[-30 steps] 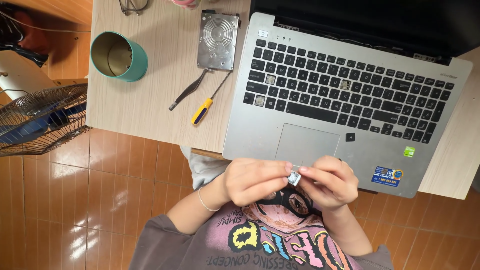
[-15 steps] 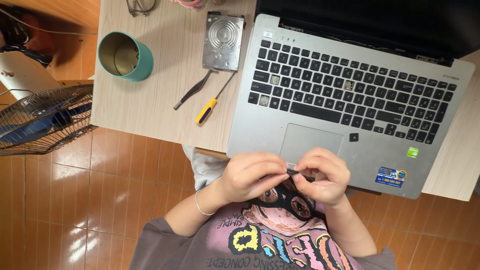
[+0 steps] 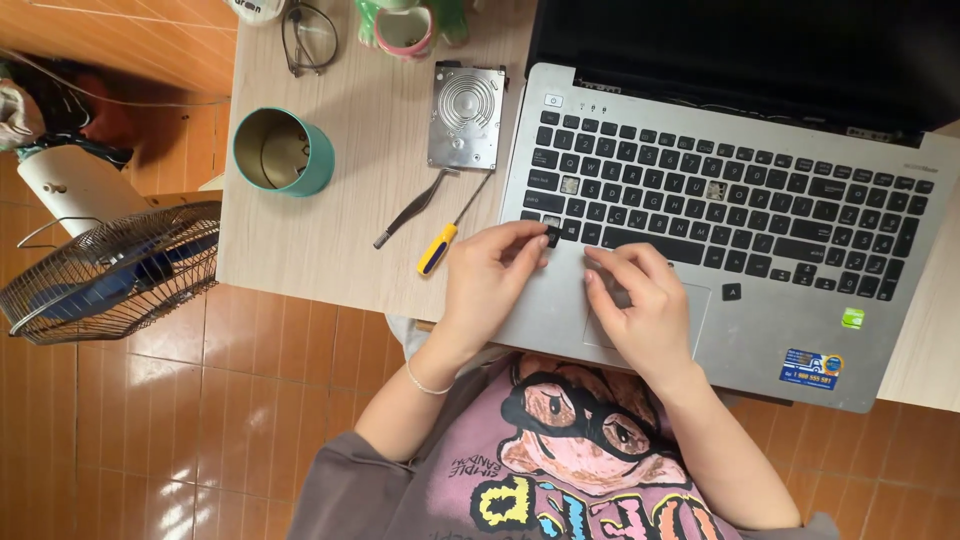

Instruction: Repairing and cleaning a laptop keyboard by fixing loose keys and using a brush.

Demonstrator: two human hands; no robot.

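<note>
The person sits close to the tabletop (image 3: 330, 240), arms bent and reaching forward from the lap. A thin bracelet (image 3: 425, 383) goes round the left wrist.

The left hand (image 3: 485, 285) is curled, with its thumb and first finger pinched shut on a small black key cap (image 3: 552, 236). It holds the cap right at the bottom left corner of the laptop keyboard (image 3: 720, 215), touching the keys there. The right hand (image 3: 640, 310) lies palm down on the silver laptop (image 3: 760, 340), just beside the left hand. Its fingers (image 3: 612, 262) are bent a little and spread, with the tips at the lowest row of keys. It is not holding anything.

A few keys are missing from the keyboard, and pale gaps show there.

Left of the laptop lies a small screwdriver with a yellow and blue handle (image 3: 440, 248). Next to it lies a pair of metal tweezers (image 3: 408, 210). A bit farther back sits a silver hard drive (image 3: 466, 116), flat on the wood. A teal cup (image 3: 284, 152) stands more to the left. At the far edge are a pair of glasses (image 3: 308, 36) and a pink and green pot (image 3: 405, 26).

On the floor at the left stands a fan (image 3: 110, 270).
</note>
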